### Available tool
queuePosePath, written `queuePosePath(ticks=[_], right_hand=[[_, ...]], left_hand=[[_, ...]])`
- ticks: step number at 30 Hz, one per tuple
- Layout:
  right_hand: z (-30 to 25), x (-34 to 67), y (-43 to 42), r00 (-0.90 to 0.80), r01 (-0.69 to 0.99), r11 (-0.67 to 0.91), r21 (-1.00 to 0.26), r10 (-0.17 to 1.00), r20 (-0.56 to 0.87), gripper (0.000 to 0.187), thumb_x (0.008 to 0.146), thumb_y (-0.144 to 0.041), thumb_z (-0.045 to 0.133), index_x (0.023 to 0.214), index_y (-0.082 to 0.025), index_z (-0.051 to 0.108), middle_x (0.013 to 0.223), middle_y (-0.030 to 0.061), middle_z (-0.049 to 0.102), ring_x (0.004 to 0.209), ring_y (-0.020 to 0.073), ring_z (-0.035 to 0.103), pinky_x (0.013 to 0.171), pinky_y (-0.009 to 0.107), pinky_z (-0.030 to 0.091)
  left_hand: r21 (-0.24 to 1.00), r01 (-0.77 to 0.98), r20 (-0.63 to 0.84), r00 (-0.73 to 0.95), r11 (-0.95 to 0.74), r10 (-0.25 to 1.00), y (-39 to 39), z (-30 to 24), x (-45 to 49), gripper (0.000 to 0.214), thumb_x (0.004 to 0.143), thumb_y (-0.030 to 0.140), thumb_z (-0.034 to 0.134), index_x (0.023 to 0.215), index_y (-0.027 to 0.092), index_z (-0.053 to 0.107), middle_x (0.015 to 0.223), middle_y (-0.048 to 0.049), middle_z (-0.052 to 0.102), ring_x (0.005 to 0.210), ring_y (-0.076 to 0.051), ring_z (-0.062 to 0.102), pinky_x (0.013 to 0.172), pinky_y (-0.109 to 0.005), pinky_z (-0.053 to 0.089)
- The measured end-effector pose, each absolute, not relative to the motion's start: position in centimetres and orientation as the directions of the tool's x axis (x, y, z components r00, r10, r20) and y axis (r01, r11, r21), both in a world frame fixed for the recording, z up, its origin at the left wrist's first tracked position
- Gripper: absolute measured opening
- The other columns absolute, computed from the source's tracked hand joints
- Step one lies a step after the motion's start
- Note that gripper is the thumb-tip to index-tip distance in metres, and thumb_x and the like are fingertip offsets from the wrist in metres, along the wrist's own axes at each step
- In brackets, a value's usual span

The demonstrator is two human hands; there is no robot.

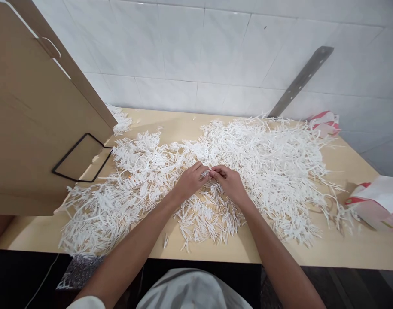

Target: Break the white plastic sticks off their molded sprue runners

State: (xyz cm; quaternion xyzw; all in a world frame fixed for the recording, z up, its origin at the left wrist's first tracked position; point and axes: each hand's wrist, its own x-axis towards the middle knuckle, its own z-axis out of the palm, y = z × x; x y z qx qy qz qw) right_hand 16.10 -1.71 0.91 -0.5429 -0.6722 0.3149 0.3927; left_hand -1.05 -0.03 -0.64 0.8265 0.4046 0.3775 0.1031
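Together over loose white strands (280,171)

Pinching a small bunch (204,174) between left hand (192,179) and right hand (228,181), above the middle of the bench (180,122). More heaped around, toward back and front edges. Beyond: cardboard (31,111) and black wire frame (70,177) at the left edge, metal strip (301,81) at the back, red-and-white bag (381,201) at right.

A pale grey garment (193,291) and a short white sleeve (86,303) leave the forearms (140,229) bare.

The pale tan tabletop (177,122) carries broad, loose heaps of thin white strands (267,171), with a red-and-white bag (376,210) near its right end.
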Motion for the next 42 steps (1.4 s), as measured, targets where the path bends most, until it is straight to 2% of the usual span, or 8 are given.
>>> queuePosePath(ticks=[3,7,11,13,19,26,37,42], right_hand=[[0.8,15.6,-1.9,-0.113,0.621,0.376,-0.688,0.911,0.396,0.018,0.091,-0.033,0.051,0.093,-0.021,0.064,0.082,0.0024,0.070,0.073,0.0144,0.066,0.068,0.029,0.053],[0.6,15.2,-2.3,-0.227,0.715,0.620,-0.324,0.643,0.731,0.013,0.091,-0.015,0.049,0.095,-0.019,0.061,0.084,0.0051,0.068,0.079,0.0146,0.063,0.071,0.028,0.053],[0.9,14.7,-3.3,-0.282,0.713,0.692,-0.116,0.434,0.856,0.022,0.084,-0.004,0.053,0.100,-0.018,0.058,0.082,0.0059,0.067,0.078,0.0154,0.060,0.070,0.028,0.052],[1.0,14.4,-3.7,-0.251,0.698,0.696,-0.168,0.458,0.853,0.023,0.085,-0.005,0.054,0.103,-0.018,0.059,0.084,0.0062,0.067,0.079,0.0153,0.061,0.070,0.028,0.052],[1.0,15.0,-2.7,-0.084,0.675,0.532,-0.511,0.744,0.663,0.026,0.092,-0.021,0.048,0.113,-0.024,0.064,0.097,0.0053,0.065,0.088,0.0140,0.063,0.078,0.030,0.054],[1.0,15.2,-2.6,-0.047,0.667,0.423,-0.613,0.846,0.532,0.030,0.090,-0.040,0.053,0.115,-0.028,0.063,0.109,0.0063,0.061,0.098,0.0173,0.061,0.086,0.037,0.054],[0.2,15.6,-1.9,-0.127,0.686,0.432,-0.585,0.864,0.488,0.023,0.094,-0.040,0.045,0.096,-0.022,0.060,0.093,0.0047,0.064,0.086,0.0156,0.059,0.078,0.032,0.050],[0.4,14.7,-2.5,-0.240,0.758,0.512,-0.404,0.795,0.557,0.019,0.097,-0.032,0.035,0.097,-0.021,0.051,0.097,0.0083,0.060,0.093,0.0189,0.052,0.085,0.037,0.046]], left_hand=[[0.561,0.588,0.496,0.324,-0.582,0.806,-0.2,-0.2,-0.7,0.016,0.090,0.028,0.050,0.096,0.019,0.061,0.088,-0.0014,0.063,0.078,-0.012,0.059,0.069,-0.024,0.048],[0.726,0.448,0.463,0.242,-0.522,0.853,-0.4,0.3,0.0,0.015,0.089,0.025,0.052,0.097,0.020,0.063,0.092,-0.0010,0.067,0.078,-0.010,0.061,0.069,-0.021,0.049],[0.794,0.450,0.389,0.141,-0.409,0.910,-0.1,0.4,-0.2,0.016,0.089,0.028,0.052,0.086,0.017,0.064,0.079,-0.0008,0.065,0.064,-0.009,0.055,0.058,-0.022,0.044],[0.809,0.480,0.376,0.023,-0.340,0.927,0.4,0.4,-0.7,0.017,0.088,0.029,0.052,0.082,0.017,0.062,0.072,0.0004,0.062,0.059,-0.009,0.052,0.056,-0.022,0.042],[0.790,0.419,0.451,0.097,-0.448,0.887,1.1,0.2,-1.6,0.016,0.087,0.030,0.055,0.093,0.017,0.063,0.092,-0.0036,0.067,0.082,-0.012,0.061,0.071,-0.023,0.048],[0.676,0.423,0.517,0.311,-0.603,0.798,0.8,0.0,-1.3,0.019,0.088,0.025,0.054,0.104,0.018,0.060,0.093,-0.0032,0.060,0.075,-0.010,0.057,0.070,-0.023,0.047],[0.556,0.506,0.555,0.365,-0.660,0.748,0.5,-0.4,-1.1,0.017,0.092,0.031,0.049,0.095,0.018,0.059,0.088,-0.0025,0.058,0.075,-0.011,0.054,0.068,-0.024,0.043],[0.582,0.536,0.537,0.310,-0.611,0.784,0.6,-0.3,-1.1,0.015,0.090,0.029,0.051,0.081,0.019,0.057,0.070,0.0015,0.052,0.062,-0.010,0.046,0.061,-0.023,0.038]])
